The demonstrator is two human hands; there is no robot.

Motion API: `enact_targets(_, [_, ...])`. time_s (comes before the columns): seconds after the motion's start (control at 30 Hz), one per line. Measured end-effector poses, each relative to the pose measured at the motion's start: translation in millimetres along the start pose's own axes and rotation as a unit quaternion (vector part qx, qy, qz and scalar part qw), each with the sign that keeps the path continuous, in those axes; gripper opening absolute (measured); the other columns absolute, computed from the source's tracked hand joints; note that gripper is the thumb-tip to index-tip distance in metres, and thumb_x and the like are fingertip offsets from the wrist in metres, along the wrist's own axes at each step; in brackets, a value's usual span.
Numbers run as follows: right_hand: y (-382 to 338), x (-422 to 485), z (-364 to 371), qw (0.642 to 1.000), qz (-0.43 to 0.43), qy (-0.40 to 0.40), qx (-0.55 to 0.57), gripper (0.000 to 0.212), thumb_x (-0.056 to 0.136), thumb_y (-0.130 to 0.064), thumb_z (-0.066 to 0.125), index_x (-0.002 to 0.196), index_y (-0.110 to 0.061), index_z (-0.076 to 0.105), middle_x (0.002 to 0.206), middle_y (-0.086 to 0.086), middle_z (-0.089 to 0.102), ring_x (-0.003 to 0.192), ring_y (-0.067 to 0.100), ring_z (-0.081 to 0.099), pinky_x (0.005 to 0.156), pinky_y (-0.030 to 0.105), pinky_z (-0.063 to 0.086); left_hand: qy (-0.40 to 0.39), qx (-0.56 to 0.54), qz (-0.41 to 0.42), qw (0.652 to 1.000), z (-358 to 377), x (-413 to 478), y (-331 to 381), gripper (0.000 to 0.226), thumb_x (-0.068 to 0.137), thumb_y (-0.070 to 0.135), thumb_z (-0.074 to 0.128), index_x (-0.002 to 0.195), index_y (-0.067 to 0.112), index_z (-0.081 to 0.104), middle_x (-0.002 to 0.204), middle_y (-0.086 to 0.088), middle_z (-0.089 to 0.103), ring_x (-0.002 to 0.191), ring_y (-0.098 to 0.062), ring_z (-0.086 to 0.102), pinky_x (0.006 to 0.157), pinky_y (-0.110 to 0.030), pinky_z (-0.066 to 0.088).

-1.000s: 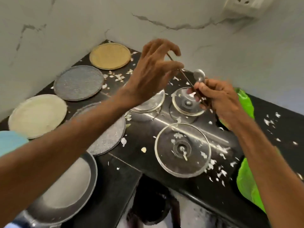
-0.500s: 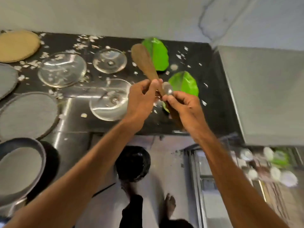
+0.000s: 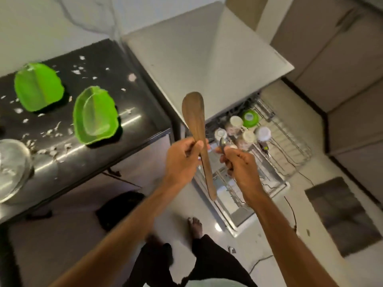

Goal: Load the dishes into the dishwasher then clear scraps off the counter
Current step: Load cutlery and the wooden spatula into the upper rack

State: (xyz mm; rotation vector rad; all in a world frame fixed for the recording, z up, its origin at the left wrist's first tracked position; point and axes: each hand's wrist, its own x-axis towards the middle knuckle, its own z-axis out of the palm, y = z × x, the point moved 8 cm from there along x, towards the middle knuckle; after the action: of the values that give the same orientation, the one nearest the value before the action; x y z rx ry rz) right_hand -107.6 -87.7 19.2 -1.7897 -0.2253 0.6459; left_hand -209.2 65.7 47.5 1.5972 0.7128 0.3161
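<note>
My left hand (image 3: 182, 158) grips a long wooden spatula (image 3: 194, 119) by its handle, blade up. My right hand (image 3: 240, 164) holds a metal spoon (image 3: 223, 142), bowl upward, close beside the spatula. Both hands hover above the open dishwasher's pulled-out rack (image 3: 290, 154), which holds several upturned cups and a green bowl (image 3: 250, 118). On the black counter (image 3: 132, 112) to the left stand two green bowls (image 3: 38, 87) (image 3: 94, 116) among white scraps (image 3: 51, 132). A glass lid (image 3: 12, 162) shows at the left edge.
The grey dishwasher top (image 3: 205, 59) stands to the right of the counter. A dark floor mat (image 3: 339, 216) lies at the right, with a thin cable (image 3: 291, 212) across the pale floor. My bare foot (image 3: 194, 224) and dark trousers are below.
I have turned right from the counter's plates and lids toward the open dishwasher. Both hands carried the spatula and spoon along and now hover over the rack.
</note>
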Motion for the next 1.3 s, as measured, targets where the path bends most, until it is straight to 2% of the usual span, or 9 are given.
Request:
enact_targets(0.2, [40.1, -2.7, -72.2, 0.991, 0.077, 0.100, 0.041, 0.020, 0.101, -0.012, 0.059, 0.100, -0.011, 0.080, 0.074, -0.004, 0.066, 0.060, 0.008, 0.045, 0.056, 0.025, 0.037, -0.074, 0.044, -0.004, 0.996, 57.6, 14.3, -2.6, 0.023, 0.103, 0.021, 0.056, 0.090, 0.033, 0.071, 0.094, 0.007, 0.078, 0.086, -0.016, 0.074, 0.077, -0.047, 0.063])
enact_targets(0.33, [74.1, -3.9, -105.5, 0.978, 0.123, 0.163, 0.045, 0.018, 0.095, -0.002, 0.062, 0.092, -0.008, 0.079, 0.093, 0.013, 0.076, 0.070, 0.017, 0.051, 0.061, 0.030, 0.042, -0.123, 0.051, -0.021, 0.991, 80.6, 32.3, -30.8, 0.020, 0.100, 0.028, 0.056, 0.094, 0.028, 0.075, 0.093, 0.007, 0.078, 0.088, -0.030, 0.074, 0.072, -0.056, 0.061])
enact_targets(0.5, [118.2, 12.7, -108.5, 0.974, 0.148, 0.159, 0.061, 0.014, 0.097, -0.008, 0.065, 0.100, -0.004, 0.078, 0.101, 0.017, 0.077, 0.081, 0.020, 0.064, 0.078, 0.033, 0.055, -0.158, 0.050, -0.069, 0.984, 105.5, 46.8, -75.3, 0.020, 0.100, 0.025, 0.056, 0.100, 0.017, 0.074, 0.096, 0.007, 0.078, 0.090, -0.024, 0.075, 0.076, -0.054, 0.061])
enact_targets(0.7, [167.7, 49.5, -98.4, 0.975, 0.156, 0.140, 0.079, 0.016, 0.100, -0.009, 0.063, 0.092, -0.007, 0.077, 0.086, 0.010, 0.077, 0.080, 0.027, 0.073, 0.078, 0.036, 0.060, -0.186, 0.062, -0.129, 0.972, 146.5, 59.3, -121.3, 0.019, 0.102, 0.012, 0.056, 0.102, 0.002, 0.071, 0.095, -0.004, 0.078, 0.088, -0.018, 0.075, 0.077, -0.050, 0.062])
enact_targets(0.8, [204.1, 68.6, -106.0, 0.969, 0.186, 0.148, 0.070, 0.014, 0.100, -0.008, 0.063, 0.095, -0.004, 0.075, 0.086, 0.018, 0.076, 0.082, 0.036, 0.076, 0.072, 0.034, 0.063, -0.198, 0.070, -0.139, 0.968, 170.6, 73.6, -144.4, 0.019, 0.102, 0.014, 0.056, 0.093, 0.017, 0.073, 0.093, -0.002, 0.078, 0.090, -0.030, 0.074, 0.077, -0.057, 0.060])
enact_targets(0.87, [232.5, 81.2, -112.6, 0.966, 0.205, 0.149, 0.053, 0.015, 0.099, -0.009, 0.064, 0.095, 0.001, 0.074, 0.085, 0.021, 0.076, 0.081, 0.039, 0.075, 0.072, 0.038, 0.063, -0.195, 0.067, -0.146, 0.968, 183.0, 85.2, -159.6, 0.023, 0.102, 0.013, 0.055, 0.091, 0.026, 0.071, 0.094, 0.000, 0.078, 0.090, -0.024, 0.075, 0.080, -0.052, 0.061])
enact_targets(1.03, [297.3, 104.2, -128.1, 0.964, 0.227, 0.135, -0.043, 0.012, 0.097, -0.003, 0.066, 0.094, 0.005, 0.075, 0.073, 0.012, 0.076, 0.070, 0.032, 0.076, 0.070, 0.040, 0.064, -0.165, 0.048, -0.164, 0.971, 202.9, 112.7, -200.8, 0.020, 0.103, 0.011, 0.053, 0.098, 0.014, 0.072, 0.095, -0.001, 0.078, 0.087, -0.010, 0.075, 0.074, -0.032, 0.063])
enact_targets(1.17, [320.9, 116.9, -125.1, 0.954, 0.193, 0.094, -0.209, 0.013, 0.096, -0.018, 0.069, 0.087, -0.016, 0.078, 0.073, -0.004, 0.076, 0.067, 0.015, 0.073, 0.070, 0.037, 0.062, -0.142, 0.047, -0.175, 0.973, 211.9, 131.6, -230.5, 0.023, 0.102, 0.010, 0.054, 0.092, 0.020, 0.072, 0.089, 0.004, 0.078, 0.085, -0.014, 0.075, 0.073, -0.035, 0.063])
enact_targets(1.3, [314.9, 134.3, -93.1, 0.879, 0.121, 0.023, -0.460, 0.024, 0.103, -0.033, 0.055, 0.101, -0.017, 0.074, 0.086, 0.007, 0.074, 0.077, 0.029, 0.070, 0.068, 0.034, 0.055, -0.126, 0.051, -0.189, 0.973, 212.8, 144.0, -247.2, 0.025, 0.102, 0.012, 0.055, 0.090, 0.026, 0.071, 0.091, 0.005, 0.079, 0.088, -0.014, 0.075, 0.076, -0.038, 0.063])
